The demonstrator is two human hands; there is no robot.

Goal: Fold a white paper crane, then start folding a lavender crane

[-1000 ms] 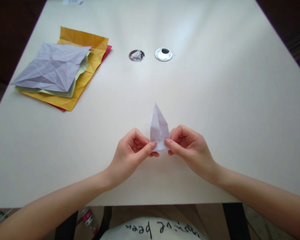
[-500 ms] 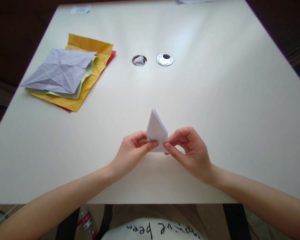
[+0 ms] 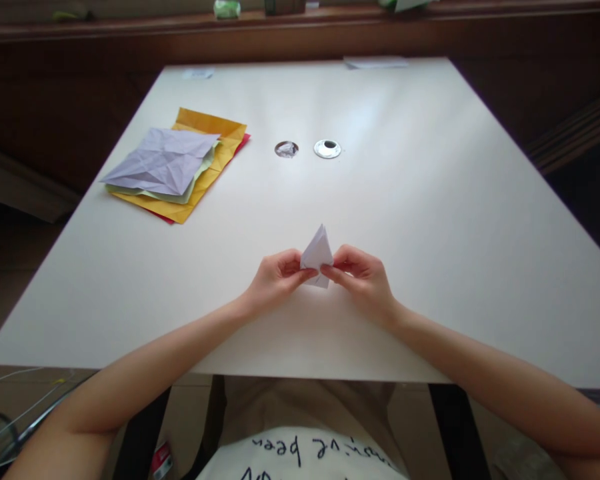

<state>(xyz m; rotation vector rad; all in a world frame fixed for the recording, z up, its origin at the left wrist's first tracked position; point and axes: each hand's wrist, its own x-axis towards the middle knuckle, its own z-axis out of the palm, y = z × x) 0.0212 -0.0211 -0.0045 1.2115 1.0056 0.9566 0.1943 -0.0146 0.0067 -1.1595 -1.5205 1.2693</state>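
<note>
A small folded piece of white paper (image 3: 317, 252) is held above the front middle of the white table, its pointed end facing away from me. My left hand (image 3: 279, 275) pinches its left side, thumb on the near face and fingers behind. On the opposite side my right hand (image 3: 363, 277) grips it the same way, and the two thumb tips nearly meet on the paper. Part of the paper is hidden behind the thumbs.
At the left lies a pile of creased paper sheets: a lavender sheet (image 3: 163, 160) on top, then pale green, a yellow sheet (image 3: 210, 110) and red. A round hole (image 3: 287, 149) and a metal grommet (image 3: 327, 149) sit in the table (image 3: 430, 220). A bottle (image 3: 161, 460) is below the front edge.
The camera view has tilted up, showing a ledge beyond the table. The folded paper has turned slightly, its tip leaning right, and my right thumb has moved further onto it.
</note>
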